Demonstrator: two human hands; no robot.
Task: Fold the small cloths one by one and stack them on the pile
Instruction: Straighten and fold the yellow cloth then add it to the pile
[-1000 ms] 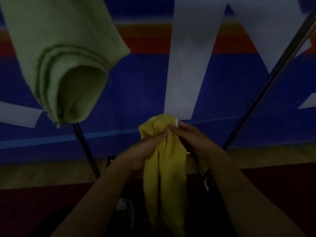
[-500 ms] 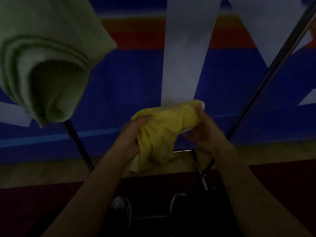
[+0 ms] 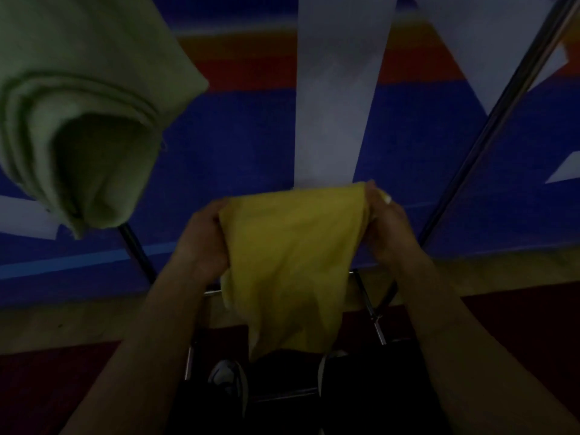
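A yellow cloth [image 3: 288,255] hangs in the middle of the frame, held up in the air by its top edge, which is stretched nearly level between two hands. Below that edge the fabric narrows and droops to a loose point near the lower centre. The left hand [image 3: 201,243] grips the cloth's upper left corner with its fingers curled into the fabric; the right hand [image 3: 384,227] pinches the upper right corner, and a light strip of the cloth's edge shows just above its fingers. Both bare forearms run in from the bottom of the frame. In the upper left hangs a pale green cloth [image 3: 81,120], folded over in several layers, close to the camera and well apart from the yellow one. Behind everything is a blue banner [image 3: 235,146] with white shapes and an orange and red band. Thin metal rods [image 3: 489,127] cross at the right and left. A shoe [image 3: 227,379] shows at the bottom, under the cloth. The scene is dim
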